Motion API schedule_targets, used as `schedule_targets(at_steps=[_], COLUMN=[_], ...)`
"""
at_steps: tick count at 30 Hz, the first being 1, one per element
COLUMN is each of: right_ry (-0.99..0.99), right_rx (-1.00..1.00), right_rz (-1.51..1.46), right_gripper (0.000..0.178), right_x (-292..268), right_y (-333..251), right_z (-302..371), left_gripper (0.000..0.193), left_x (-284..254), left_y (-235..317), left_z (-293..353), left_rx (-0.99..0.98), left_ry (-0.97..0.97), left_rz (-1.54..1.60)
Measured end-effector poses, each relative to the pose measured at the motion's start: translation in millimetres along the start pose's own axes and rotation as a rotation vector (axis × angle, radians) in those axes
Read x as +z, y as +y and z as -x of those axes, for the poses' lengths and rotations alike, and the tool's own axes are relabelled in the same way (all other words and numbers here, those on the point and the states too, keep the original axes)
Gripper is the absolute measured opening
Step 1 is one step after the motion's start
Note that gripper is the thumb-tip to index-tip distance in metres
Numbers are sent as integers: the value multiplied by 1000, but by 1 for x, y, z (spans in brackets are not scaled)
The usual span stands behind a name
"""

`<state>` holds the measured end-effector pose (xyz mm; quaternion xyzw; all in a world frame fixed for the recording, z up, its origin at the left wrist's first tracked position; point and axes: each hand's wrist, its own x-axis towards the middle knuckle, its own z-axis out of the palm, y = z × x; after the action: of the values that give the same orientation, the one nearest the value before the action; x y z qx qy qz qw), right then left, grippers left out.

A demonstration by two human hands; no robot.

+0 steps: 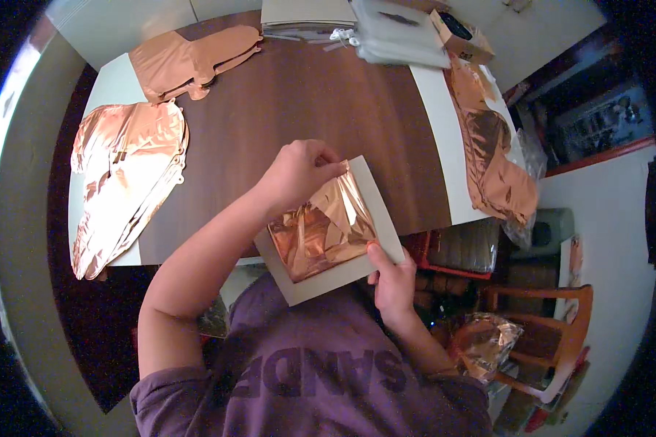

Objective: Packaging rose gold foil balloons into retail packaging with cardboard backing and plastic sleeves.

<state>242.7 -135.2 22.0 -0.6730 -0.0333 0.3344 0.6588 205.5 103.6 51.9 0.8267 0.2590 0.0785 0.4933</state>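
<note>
A folded rose-gold foil balloon (pixel 332 229) lies flat on a pale square card (pixel 378 204), tilted, in front of my chest at the table's near edge. My left hand (pixel 302 171) reaches over from the left and pinches the top corner of the foil, close to the card's upper edge. With my right hand (pixel 393 284) I grip the card's lower right edge, the thumb on top beside the foil and the fingers mostly hidden underneath. The foil is creased and shiny.
Flat foil balloons lie in one stack (pixel 127 175) at the left and another (pixel 189 62) behind it. More foil (pixel 485 142) lies at the right edge. Cards (pixel 306 12) and clear plastic bags (pixel 397 33) sit at the back. A wooden chair (pixel 576 306) stands right.
</note>
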Motion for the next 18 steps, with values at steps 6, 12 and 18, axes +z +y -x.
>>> schedule_targets(at_steps=[6,12,18], right_ry=[42,56,77], right_rx=[-9,6,-9], right_rz=[0,-88,-1], right_gripper=[21,22,29], right_x=[2,7,10], right_y=[-1,3,10], right_z=[-1,-2,-6], left_gripper=[38,36,29], left_x=[-8,-7,-1], left_y=[2,12,-6], left_z=[-8,-11,2], left_rx=[-195,-185,77], left_ry=[-88,-84,78], left_rz=[22,-170,-367])
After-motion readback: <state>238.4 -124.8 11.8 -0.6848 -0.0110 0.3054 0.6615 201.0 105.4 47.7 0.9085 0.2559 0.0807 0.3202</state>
